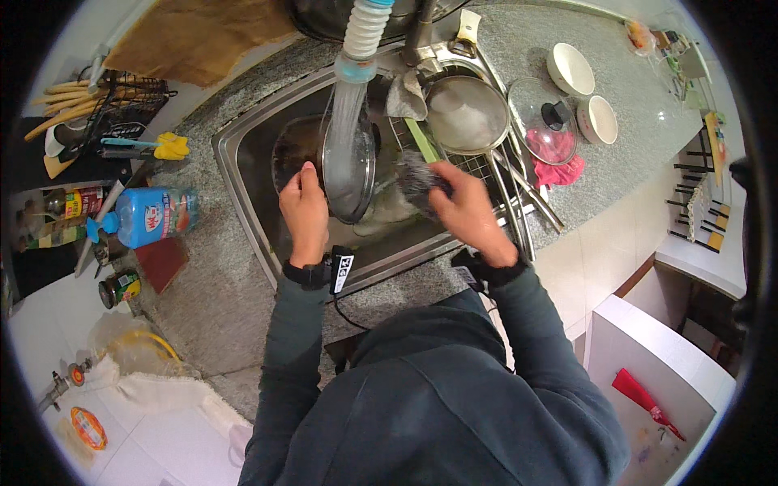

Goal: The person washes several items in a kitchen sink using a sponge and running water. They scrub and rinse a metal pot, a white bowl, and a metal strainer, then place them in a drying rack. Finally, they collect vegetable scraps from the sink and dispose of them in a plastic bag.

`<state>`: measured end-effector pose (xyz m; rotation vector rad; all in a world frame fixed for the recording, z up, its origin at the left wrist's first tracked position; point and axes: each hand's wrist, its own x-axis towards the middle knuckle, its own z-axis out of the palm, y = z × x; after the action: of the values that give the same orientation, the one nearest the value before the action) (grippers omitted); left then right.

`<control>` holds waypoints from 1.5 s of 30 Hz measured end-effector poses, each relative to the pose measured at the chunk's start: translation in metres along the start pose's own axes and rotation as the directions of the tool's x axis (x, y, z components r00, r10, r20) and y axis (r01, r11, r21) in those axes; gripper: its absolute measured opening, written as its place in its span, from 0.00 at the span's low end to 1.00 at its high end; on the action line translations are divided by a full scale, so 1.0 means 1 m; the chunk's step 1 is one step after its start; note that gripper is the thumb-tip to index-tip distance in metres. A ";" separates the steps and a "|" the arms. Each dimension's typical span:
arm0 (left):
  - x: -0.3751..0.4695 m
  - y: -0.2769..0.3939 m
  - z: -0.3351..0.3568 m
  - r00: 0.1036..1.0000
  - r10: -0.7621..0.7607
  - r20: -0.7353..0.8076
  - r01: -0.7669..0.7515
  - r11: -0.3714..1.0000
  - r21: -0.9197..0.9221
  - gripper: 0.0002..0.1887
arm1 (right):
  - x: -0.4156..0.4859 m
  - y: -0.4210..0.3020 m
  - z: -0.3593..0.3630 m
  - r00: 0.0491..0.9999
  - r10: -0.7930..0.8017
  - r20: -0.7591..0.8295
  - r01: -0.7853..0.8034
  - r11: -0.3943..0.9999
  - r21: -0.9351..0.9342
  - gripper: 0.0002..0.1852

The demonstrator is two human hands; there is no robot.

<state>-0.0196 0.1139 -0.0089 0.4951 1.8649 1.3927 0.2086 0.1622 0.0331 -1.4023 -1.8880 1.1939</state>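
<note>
Water runs from a tap with a ribbed white extension hose (366, 27) into the steel sink (249, 228). Under the stream, my left hand (305, 209) grips a round metal-rimmed vessel or lid (349, 179) tilted on its edge; which of the two I cannot tell. My right hand (465, 203) holds a dark, blurred scouring pad (419, 179) over the right part of the sink, apart from the rimmed piece. A dark translucent piece (295, 149) lies in the sink behind my left hand.
A round metal strainer (468, 115), a grey cloth (407, 97) and a green handle (422, 140) are at the sink's right. Beyond lie a glass lid (538, 109), a pink cloth (562, 170) and two white bowls (569, 68). A blue detergent bottle (137, 217) stands left.
</note>
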 end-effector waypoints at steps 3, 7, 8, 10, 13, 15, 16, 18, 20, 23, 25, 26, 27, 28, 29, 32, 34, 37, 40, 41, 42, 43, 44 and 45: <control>0.006 0.000 0.011 0.998 -0.034 0.044 0.036 0.998 -0.057 0.20 | -0.023 0.002 -0.044 0.997 -0.004 -0.076 0.010 0.997 0.078 0.17; 0.013 -0.001 0.030 0.995 -0.060 0.083 0.068 0.993 -0.098 0.19 | -0.025 0.037 -0.066 0.986 0.057 -0.156 -0.093 0.969 -0.229 0.17; 0.014 -0.001 0.035 0.993 -0.077 0.088 0.085 0.992 -0.093 0.18 | -0.020 0.049 -0.063 0.988 0.010 -0.154 -0.060 0.943 -0.326 0.18; 0.016 0.000 0.044 0.985 -0.103 0.136 0.122 0.982 -0.143 0.16 | -0.014 0.071 -0.056 0.990 0.011 -0.140 -0.076 0.880 -0.470 0.18; 0.021 0.005 0.053 0.970 -0.140 0.197 0.163 0.981 -0.106 0.15 | -0.009 0.084 -0.049 0.999 -0.025 -0.029 0.002 0.787 -0.616 0.18; 0.027 0.010 0.057 0.982 -0.132 0.137 0.145 0.986 -0.088 0.15 | 0.006 0.082 -0.050 0.971 -0.228 -0.069 0.151 0.813 -0.562 0.18; 0.029 0.013 0.057 0.985 -0.132 0.108 0.140 0.988 -0.071 0.16 | 0.019 0.079 -0.049 0.943 -0.317 -0.100 0.217 0.814 -0.539 0.18; 0.031 0.017 0.052 0.983 -0.167 0.075 0.176 0.977 -0.118 0.18 | 0.059 0.073 -0.043 0.902 -0.428 -0.055 0.360 0.815 -0.453 0.15; 0.027 0.019 0.044 0.979 -0.197 0.054 0.202 0.972 -0.121 0.18 | 0.103 0.072 -0.027 0.895 -0.442 0.055 0.417 0.789 -0.452 0.12; 0.017 0.019 0.026 0.972 -0.233 -0.006 0.231 0.967 -0.110 0.23 | 0.146 0.080 0.004 0.925 -0.211 0.316 0.375 0.644 -0.667 0.13; 0.008 0.017 0.013 0.970 -0.243 -0.003 0.240 0.960 -0.146 0.23 | 0.157 0.083 0.015 0.962 -0.115 0.247 0.255 0.701 -0.666 0.13; 0.004 0.016 0.007 0.972 -0.232 -0.017 0.228 0.964 -0.139 0.23 | 0.157 0.081 0.017 0.975 -0.016 0.220 0.165 0.717 -0.677 0.14; 0.000 0.015 0.001 0.977 -0.213 -0.019 0.208 0.967 -0.143 0.23 | 0.155 0.077 0.016 0.971 -0.103 0.216 0.219 0.743 -0.632 0.13; -0.004 0.012 -0.004 0.975 -0.222 -0.029 0.216 0.965 -0.149 0.23 | 0.152 0.071 0.012 0.968 -0.137 0.210 0.239 0.760 -0.605 0.13; -0.007 0.010 -0.007 0.982 -0.191 -0.007 0.186 0.966 -0.178 0.23 | 0.147 0.061 0.007 0.972 -0.130 0.196 0.224 0.764 -0.606 0.13; -0.014 0.002 -0.007 0.991 -0.131 0.039 0.137 0.952 -0.274 0.23 | 0.132 0.023 0.000 0.932 -0.299 0.206 0.341 0.915 -0.214 0.11; -0.015 -0.004 -0.003 0.991 -0.132 0.024 0.133 0.939 -0.318 0.22 | 0.120 -0.004 0.014 0.924 -0.258 0.282 0.240 0.966 0.098 0.10; -0.019 -0.010 0.003 0.993 -0.112 -0.028 0.098 0.949 -0.299 0.21 | 0.096 -0.027 0.060 0.882 -0.372 0.288 0.225 0.871 0.437 0.10; -0.026 -0.013 0.001 0.997 0.006 -0.078 -0.018 0.989 -0.148 0.21 | 0.070 -0.032 0.115 0.959 -0.229 0.165 0.111 0.844 0.524 0.10; -0.029 -0.014 -0.001 0.997 0.003 -0.073 -0.016 0.984 -0.177 0.21 | 0.066 -0.030 0.126 0.980 -0.190 0.058 0.130 0.836 0.532 0.09; -0.031 -0.014 -0.002 0.998 0.000 -0.068 -0.013 0.979 -0.205 0.21 | 0.062 -0.028 0.136 0.994 -0.111 -0.019 0.105 0.844 0.526 0.10; -0.033 -0.015 -0.003 0.998 0.005 -0.059 -0.018 0.972 -0.234 0.21 | 0.058 -0.026 0.143 0.995 0.042 -0.096 0.013 0.861 0.509 0.10; -0.035 -0.016 -0.005 0.998 0.002 -0.068 -0.012 0.987 -0.157 0.24 | 0.052 -0.025 0.150 1.000 0.011 -0.010 0.000 0.712 0.702 0.09; -0.035 -0.016 -0.005 0.993 0.108 -0.057 -0.111 0.993 -0.051 0.24 | 0.050 -0.024 0.155 1.000 0.001 0.014 -0.009 0.749 0.662 0.09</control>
<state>0.0013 0.0810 -0.0119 0.5450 1.8619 1.5384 0.0559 0.1522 -0.0271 -0.9877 -1.2417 1.6602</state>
